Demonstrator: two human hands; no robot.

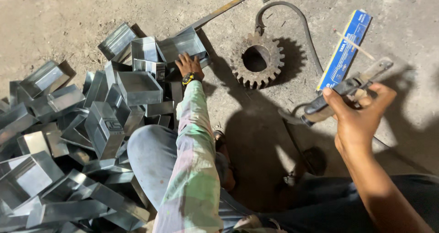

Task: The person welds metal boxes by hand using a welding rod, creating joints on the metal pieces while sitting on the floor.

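Note:
My left hand (189,66) reaches forward and rests on the rim of an open sheet-metal box (185,46) at the far edge of a pile of similar boxes (68,137). Whether the fingers grip the rim cannot be told. My right hand (359,116) is raised at the right and is closed on the dark handle of a welding electrode holder (347,89), which clamps a thin rod (354,45) pointing up-left. A black cable (292,18) curves away from it across the ground.
A rusty toothed gear (257,59) lies on the dirt floor beside the box. A long blue carton (345,50) lies to its right. A flat metal bar (224,9) runs diagonally at the top. My knees fill the bottom.

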